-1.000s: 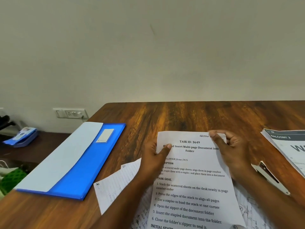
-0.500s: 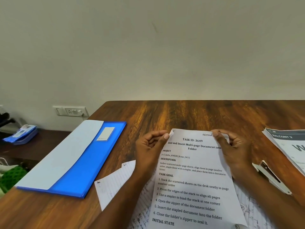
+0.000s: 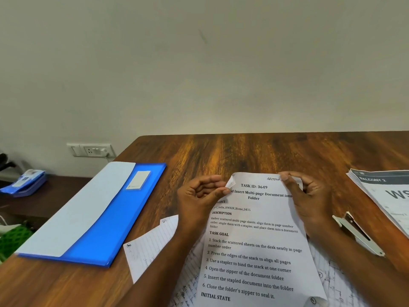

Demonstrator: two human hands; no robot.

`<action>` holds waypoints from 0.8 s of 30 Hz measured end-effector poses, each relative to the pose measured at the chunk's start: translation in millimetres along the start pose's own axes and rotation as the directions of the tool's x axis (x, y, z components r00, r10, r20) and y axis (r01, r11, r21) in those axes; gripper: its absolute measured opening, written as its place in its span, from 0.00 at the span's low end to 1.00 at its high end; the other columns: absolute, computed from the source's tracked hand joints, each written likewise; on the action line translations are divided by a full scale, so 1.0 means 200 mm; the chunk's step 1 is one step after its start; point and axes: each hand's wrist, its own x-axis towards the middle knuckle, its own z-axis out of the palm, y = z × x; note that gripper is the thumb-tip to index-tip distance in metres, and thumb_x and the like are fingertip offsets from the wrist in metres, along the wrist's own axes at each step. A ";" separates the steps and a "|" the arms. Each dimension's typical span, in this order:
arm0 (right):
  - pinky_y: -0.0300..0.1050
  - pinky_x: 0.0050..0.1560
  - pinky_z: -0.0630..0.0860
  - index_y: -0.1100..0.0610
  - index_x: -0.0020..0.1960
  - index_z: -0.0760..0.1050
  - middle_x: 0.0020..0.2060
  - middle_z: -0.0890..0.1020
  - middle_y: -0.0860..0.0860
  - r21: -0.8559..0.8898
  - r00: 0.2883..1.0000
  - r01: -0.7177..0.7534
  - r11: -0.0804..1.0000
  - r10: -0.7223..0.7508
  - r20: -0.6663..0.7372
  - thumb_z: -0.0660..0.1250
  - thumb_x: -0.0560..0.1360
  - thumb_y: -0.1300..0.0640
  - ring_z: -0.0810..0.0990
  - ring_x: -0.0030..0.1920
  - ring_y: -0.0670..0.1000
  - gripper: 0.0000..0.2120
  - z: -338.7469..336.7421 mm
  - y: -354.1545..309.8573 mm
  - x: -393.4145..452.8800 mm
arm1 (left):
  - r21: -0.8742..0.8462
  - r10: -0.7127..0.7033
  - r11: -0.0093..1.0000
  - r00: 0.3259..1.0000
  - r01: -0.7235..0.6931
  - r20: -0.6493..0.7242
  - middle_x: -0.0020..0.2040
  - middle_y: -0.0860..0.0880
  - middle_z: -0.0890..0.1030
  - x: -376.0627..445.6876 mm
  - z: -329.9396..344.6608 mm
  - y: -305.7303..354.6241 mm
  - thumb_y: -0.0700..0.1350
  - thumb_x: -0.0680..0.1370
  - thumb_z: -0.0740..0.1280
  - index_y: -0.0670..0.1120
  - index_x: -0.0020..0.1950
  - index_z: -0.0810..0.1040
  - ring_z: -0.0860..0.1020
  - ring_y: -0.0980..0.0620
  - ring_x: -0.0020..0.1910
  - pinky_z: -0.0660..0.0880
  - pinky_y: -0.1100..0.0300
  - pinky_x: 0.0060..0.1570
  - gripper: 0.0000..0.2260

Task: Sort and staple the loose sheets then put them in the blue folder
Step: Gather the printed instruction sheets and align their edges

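A printed sheet (image 3: 254, 244) headed "TASK ID: 3649" is held up over the wooden desk. My left hand (image 3: 199, 200) pinches its top left edge, where the corner is folded over. My right hand (image 3: 309, 200) pinches its top right corner. Loose lined, handwritten sheets (image 3: 152, 247) lie flat underneath it. The blue folder (image 3: 115, 224) lies at the left with a pale blue flap across it. A metal stapler (image 3: 358, 233) rests on the desk just right of my right wrist.
A stack of printed booklets (image 3: 385, 193) sits at the desk's right edge. A wall socket (image 3: 90, 150) is behind the folder. A lower dark shelf at far left holds a blue packet (image 3: 24, 182). The desk's far half (image 3: 254, 151) is bare wood.
My left hand shifted from lying flat on the sheet's left side to pinching its upper left edge, and the corner there has folded over. The sheet's top drew slightly closer.
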 end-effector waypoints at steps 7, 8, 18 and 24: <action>0.32 0.44 0.79 0.55 0.49 0.86 0.42 0.88 0.42 -0.088 0.999 0.040 0.995 -0.040 0.010 0.76 0.77 0.58 0.84 0.41 0.39 0.02 0.00 0.00 -0.01 | 0.159 0.092 0.982 0.994 -0.101 0.064 0.46 0.46 0.88 -0.02 0.00 -0.01 0.43 0.65 0.84 0.43 0.52 0.87 0.87 0.46 0.44 0.83 0.58 0.44 0.17; 0.32 0.43 0.78 0.55 0.49 0.86 0.41 0.88 0.42 -0.108 0.999 0.044 0.993 -0.043 0.012 0.75 0.77 0.58 0.84 0.41 0.39 0.02 0.00 -0.01 -0.01 | 0.176 0.095 0.979 0.993 -0.105 0.065 0.46 0.47 0.88 -0.03 0.00 -0.02 0.43 0.66 0.83 0.44 0.52 0.87 0.87 0.47 0.44 0.83 0.59 0.43 0.16; 0.28 0.41 0.76 0.52 0.49 0.85 0.42 0.86 0.34 -0.204 0.996 0.085 0.975 -0.081 0.025 0.75 0.78 0.57 0.84 0.42 0.38 0.01 0.00 -0.03 -0.03 | 0.137 0.099 0.984 0.989 -0.114 0.109 0.43 0.46 0.88 -0.03 0.02 -0.01 0.40 0.72 0.79 0.43 0.47 0.88 0.86 0.51 0.41 0.82 0.57 0.40 0.05; 0.30 0.39 0.77 0.52 0.49 0.86 0.42 0.87 0.39 -0.198 0.998 0.061 0.978 -0.059 0.012 0.75 0.77 0.55 0.84 0.41 0.39 0.02 0.00 -0.04 -0.03 | 0.113 0.096 0.987 0.987 -0.110 0.129 0.43 0.45 0.88 -0.03 0.01 -0.01 0.41 0.73 0.78 0.44 0.47 0.88 0.86 0.50 0.41 0.81 0.58 0.40 0.05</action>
